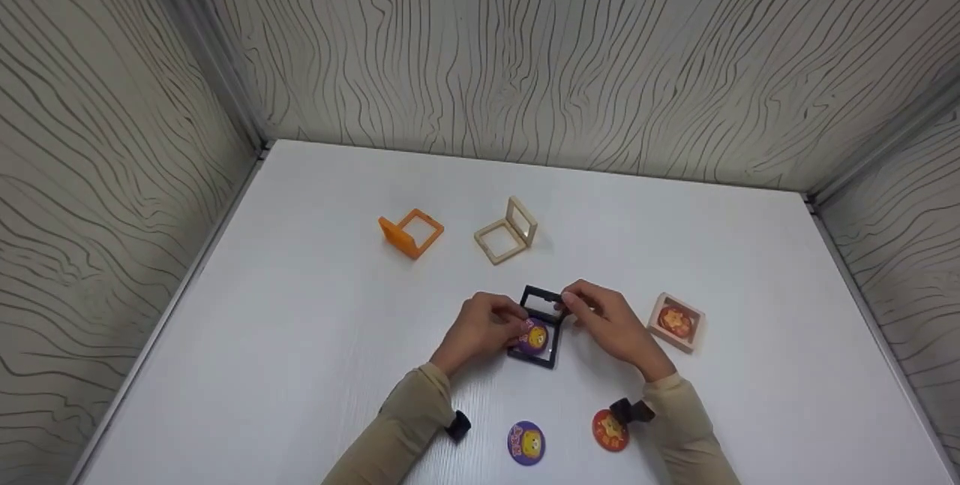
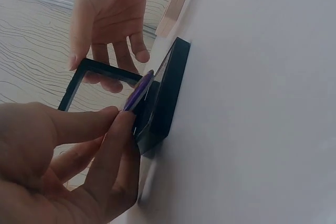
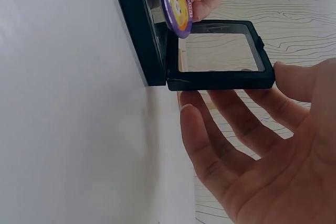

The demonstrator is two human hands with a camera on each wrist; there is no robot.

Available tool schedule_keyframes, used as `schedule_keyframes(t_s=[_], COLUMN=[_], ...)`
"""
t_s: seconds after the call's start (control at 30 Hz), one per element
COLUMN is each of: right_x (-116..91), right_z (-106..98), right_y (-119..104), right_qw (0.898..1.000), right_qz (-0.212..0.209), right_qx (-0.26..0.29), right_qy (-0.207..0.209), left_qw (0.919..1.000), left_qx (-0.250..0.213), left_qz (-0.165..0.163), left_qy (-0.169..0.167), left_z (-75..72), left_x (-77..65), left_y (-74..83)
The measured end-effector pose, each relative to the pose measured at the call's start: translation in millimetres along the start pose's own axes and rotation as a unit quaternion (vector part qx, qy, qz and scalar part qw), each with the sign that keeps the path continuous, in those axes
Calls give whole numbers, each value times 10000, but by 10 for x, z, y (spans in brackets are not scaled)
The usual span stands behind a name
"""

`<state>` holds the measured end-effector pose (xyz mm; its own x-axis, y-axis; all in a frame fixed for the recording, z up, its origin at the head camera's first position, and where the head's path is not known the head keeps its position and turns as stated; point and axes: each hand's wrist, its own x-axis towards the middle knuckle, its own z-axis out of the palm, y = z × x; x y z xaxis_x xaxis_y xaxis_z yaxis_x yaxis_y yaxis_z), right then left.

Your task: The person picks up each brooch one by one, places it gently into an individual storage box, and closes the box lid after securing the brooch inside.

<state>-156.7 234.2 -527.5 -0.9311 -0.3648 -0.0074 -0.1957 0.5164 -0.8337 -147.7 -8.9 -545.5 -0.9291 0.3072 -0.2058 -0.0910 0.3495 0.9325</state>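
The left hand [image 1: 486, 326] pinches a purple badge [image 1: 535, 336], tilted over the near half of the black case [image 3: 140, 32]; the right hand [image 1: 611, 323] grips its raised lid [image 3: 223, 81].

one white table [image 1: 292, 312], pale smooth top, carrying:
- one orange frame [image 1: 399, 237], far side, lid raised.
- one cream frame [image 1: 517, 233], beside the orange, lid raised.
- one black frame [image 1: 543, 315], opened, base down, nearer the front.
- one pale pink frame [image 1: 696, 330], right side.
- one round purple badge [image 1: 526, 443], front, picture up.
- one round red badge [image 1: 610, 434], front, right of the purple, partly hidden.
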Motion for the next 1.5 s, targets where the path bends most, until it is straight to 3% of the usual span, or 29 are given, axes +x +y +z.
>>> schedule_keyframes(t_s=[0.23, 0.73, 1.07, 1.33, 1.5], right_x=[6, -3, 2, 12, -9], right_z=[2, -5, 18, 20, 9], right_y=[5, -15, 8, -28, -19], right_qw=[9999, 9998, 9997, 9996, 9993], right_qz=[-58, 17, -3, -39, -99], right_qx=[-111, -138, -186, -211, -311], right_qy=[-51, -124, -137, -176, -156], left_qw=[9994, 9973, 9950, 9962, 9966], left_qx=[245, 366, 538, 585, 788], left_qz=[72, -150, 131, 142, -72], left_qy=[252, 621, 829, 631, 217], left_z=[28, 95, 118, 53, 19], left_x=[-2, -12, -26, -52, -67], left_y=[-4, 0, -28, -32, -38])
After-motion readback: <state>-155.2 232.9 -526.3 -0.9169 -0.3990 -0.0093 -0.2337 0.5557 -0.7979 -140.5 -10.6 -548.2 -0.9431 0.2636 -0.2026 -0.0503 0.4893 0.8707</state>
